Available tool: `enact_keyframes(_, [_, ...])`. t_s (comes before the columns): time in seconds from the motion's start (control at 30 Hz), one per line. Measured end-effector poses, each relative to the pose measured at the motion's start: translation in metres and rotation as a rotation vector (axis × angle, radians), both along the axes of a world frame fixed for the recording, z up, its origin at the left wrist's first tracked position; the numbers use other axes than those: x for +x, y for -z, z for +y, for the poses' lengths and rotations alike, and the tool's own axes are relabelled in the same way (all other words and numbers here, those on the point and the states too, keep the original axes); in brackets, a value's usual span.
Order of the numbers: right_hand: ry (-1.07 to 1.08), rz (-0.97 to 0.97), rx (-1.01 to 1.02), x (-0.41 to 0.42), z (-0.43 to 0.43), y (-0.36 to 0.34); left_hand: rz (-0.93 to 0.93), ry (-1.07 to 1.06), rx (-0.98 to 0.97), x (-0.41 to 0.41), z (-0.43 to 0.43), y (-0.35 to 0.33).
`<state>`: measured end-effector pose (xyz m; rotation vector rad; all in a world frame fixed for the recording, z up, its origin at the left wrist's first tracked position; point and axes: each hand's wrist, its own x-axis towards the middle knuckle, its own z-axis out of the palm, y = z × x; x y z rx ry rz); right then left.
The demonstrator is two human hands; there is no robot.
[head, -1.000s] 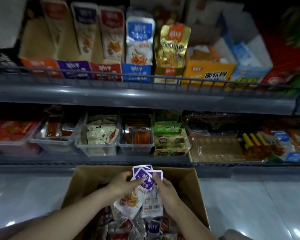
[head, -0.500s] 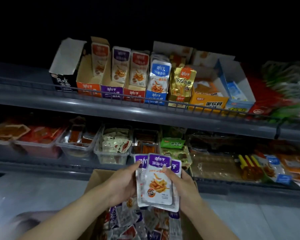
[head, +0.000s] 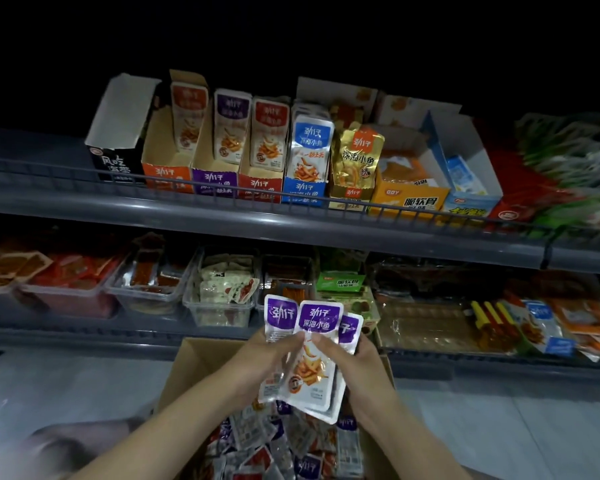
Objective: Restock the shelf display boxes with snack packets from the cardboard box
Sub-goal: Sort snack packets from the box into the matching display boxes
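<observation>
A small stack of purple-topped snack packets is held upright above the cardboard box. My left hand grips the stack from the left, thumb on the front packet. From the right, my right hand grips it too, thumb across its face. The box below holds several loose packets in purple, red and blue. On the upper shelf stand the display boxes: orange, purple, red and blue, each with packets standing in it.
A wire rail runs along the upper shelf's front edge. Right of the blue box sit a gold box, a yellow box and a light-blue one. Clear plastic tubs of snacks line the lower shelf. Grey floor lies either side.
The view has tilted up from the box to the shelves. Both hands have lifted the purple packets out of the box and hold them fanned upright.
</observation>
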<state>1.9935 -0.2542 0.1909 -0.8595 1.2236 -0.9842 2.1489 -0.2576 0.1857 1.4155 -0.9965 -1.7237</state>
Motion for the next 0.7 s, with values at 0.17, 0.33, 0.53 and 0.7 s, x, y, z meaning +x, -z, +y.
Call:
enact_keyframes(0.17, [0.026,0.000,0.064,-0.006,-0.007,-0.006,0.165,-0.102,0.112,0.009,-0.009,-0.005])
enact_keyframes(0.33, [-0.015,-0.111,0.100,-0.015,-0.012,-0.020,0.191,-0.157,0.082,0.014,-0.017,-0.010])
enact_keyframes(0.53, [-0.068,-0.110,0.105,-0.019,-0.014,-0.022,0.178,-0.144,0.111,0.017,-0.013,-0.009])
enact_keyframes(0.7, [-0.070,0.126,-0.032,-0.007,-0.006,-0.012,0.059,0.041,0.163,0.004,-0.010,-0.014])
